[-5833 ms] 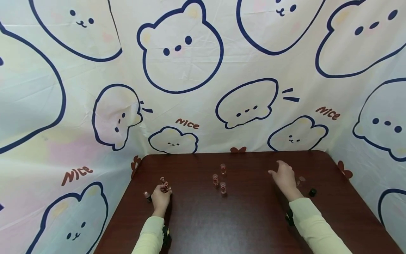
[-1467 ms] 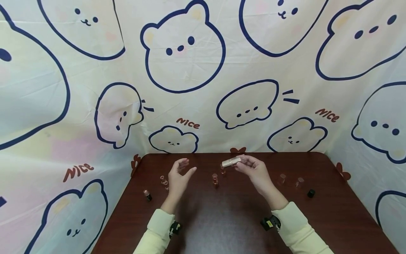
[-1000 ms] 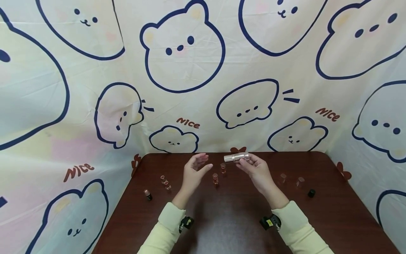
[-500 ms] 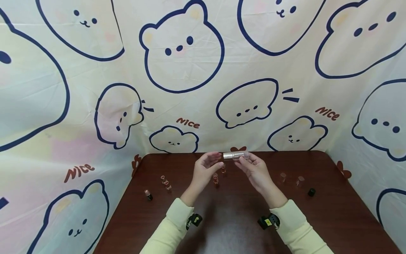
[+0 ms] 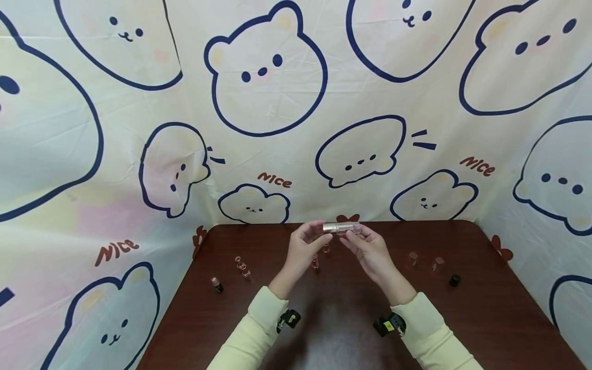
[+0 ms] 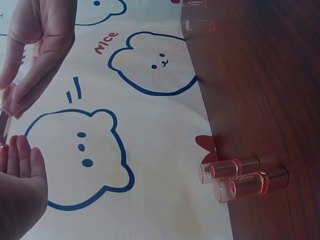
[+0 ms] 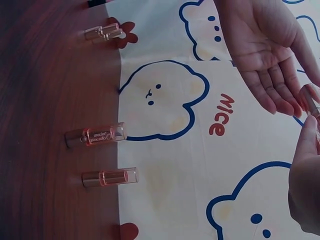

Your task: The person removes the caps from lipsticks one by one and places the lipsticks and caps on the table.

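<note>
A lipstick tube point(image 5: 336, 227) with a shiny metallic base and a clear cap is held level above the back of the table. My right hand point(image 5: 372, 254) pinches its clear right end between thumb and fingers. The base end lies between the thumb and fingers of my left hand point(image 5: 302, 252). Two more clear-capped lipsticks stand upright behind and below the left hand: a nearer lipstick point(image 5: 315, 263) and a farther lipstick point(image 5: 326, 248), both partly covered in the head view. In the right wrist view, the held lipstick point(image 7: 311, 100) is cut by the frame edge.
At the left of the dark wooden table point(image 5: 342, 318) stand two small lipsticks point(image 5: 242, 266) close together and a black-based lipstick point(image 5: 217, 284). Two clear caps point(image 5: 413, 258) and a black cap point(image 5: 455, 280) lie at the right. A patterned cloth point(image 5: 268, 154) surrounds the table.
The right hand has taken one of the three middle lipsticks and raised it. The left hand has let go of lipsticks at the left and moved right to the raised lipstick's base.
</note>
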Motion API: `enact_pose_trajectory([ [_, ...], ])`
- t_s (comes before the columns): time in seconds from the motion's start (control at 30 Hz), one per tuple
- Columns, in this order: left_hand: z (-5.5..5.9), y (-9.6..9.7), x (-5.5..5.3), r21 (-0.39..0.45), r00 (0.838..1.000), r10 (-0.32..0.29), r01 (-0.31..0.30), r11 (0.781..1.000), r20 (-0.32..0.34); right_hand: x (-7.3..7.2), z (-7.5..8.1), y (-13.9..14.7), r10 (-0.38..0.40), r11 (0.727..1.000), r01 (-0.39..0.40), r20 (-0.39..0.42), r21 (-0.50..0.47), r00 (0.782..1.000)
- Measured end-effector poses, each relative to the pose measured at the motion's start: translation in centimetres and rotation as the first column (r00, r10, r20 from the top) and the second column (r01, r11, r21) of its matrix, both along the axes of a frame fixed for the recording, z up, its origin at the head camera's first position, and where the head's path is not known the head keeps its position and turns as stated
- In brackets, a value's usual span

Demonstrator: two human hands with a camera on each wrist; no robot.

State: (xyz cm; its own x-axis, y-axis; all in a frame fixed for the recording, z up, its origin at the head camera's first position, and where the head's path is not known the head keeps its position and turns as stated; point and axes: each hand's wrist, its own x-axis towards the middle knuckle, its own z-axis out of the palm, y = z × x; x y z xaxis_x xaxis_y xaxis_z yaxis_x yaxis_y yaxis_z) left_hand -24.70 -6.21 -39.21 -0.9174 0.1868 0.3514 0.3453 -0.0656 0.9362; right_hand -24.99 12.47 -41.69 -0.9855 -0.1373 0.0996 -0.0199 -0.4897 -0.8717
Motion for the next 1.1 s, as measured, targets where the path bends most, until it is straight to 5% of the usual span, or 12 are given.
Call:
enact_pose_trajectory([
  [1.1,-0.14,0.05,0.41,-0.044,1.000,-0.010,0.009,0.999,-0.022,0.25,-0.67,-0.14,-0.033,0.995,0.040,-0.072,0.095,0.997],
])
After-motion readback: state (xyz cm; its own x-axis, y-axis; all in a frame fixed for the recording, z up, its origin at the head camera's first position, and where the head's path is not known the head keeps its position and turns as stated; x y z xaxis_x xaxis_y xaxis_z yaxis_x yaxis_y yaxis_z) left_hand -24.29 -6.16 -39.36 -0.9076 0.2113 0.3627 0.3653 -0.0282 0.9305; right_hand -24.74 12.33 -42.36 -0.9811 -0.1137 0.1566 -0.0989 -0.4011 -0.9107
